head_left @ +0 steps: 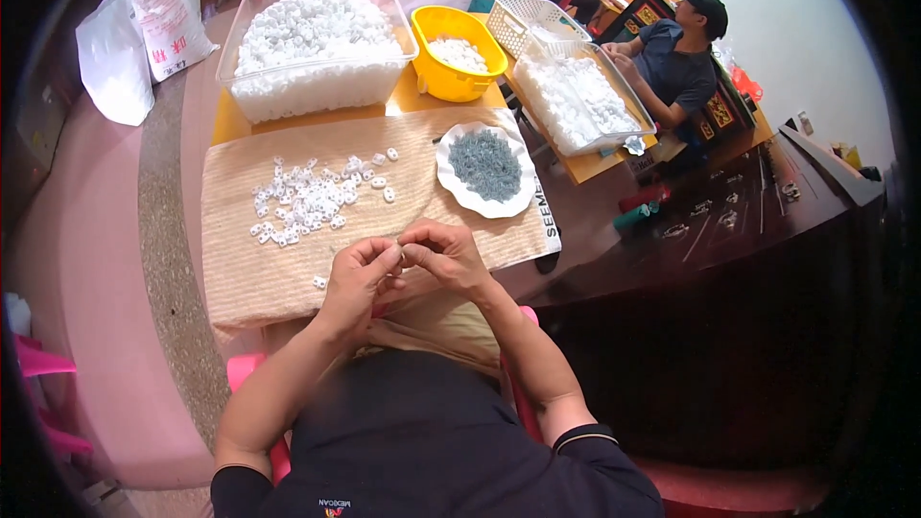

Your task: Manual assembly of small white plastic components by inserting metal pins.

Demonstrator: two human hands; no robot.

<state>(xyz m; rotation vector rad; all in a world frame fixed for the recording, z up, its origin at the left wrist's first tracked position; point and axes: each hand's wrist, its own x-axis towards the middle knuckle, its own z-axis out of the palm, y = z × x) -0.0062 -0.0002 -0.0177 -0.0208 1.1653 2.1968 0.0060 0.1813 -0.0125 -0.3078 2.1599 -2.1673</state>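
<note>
Head view: both hands pinching one small white part above the counter edge.
Left hand (357, 280) and right hand (443, 255) grip the small white part (400, 249); loose white parts (312, 197) and a grey-filled plate (485, 169) lie beyond on the cloth (249, 269), nothing between.

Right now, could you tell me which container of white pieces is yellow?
The round yellow bowl, between the large clear tub and the clear tray; the others are transparent.

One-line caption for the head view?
Both hands pinch a tiny part above a cloth scattered with white plastic pieces.
</note>
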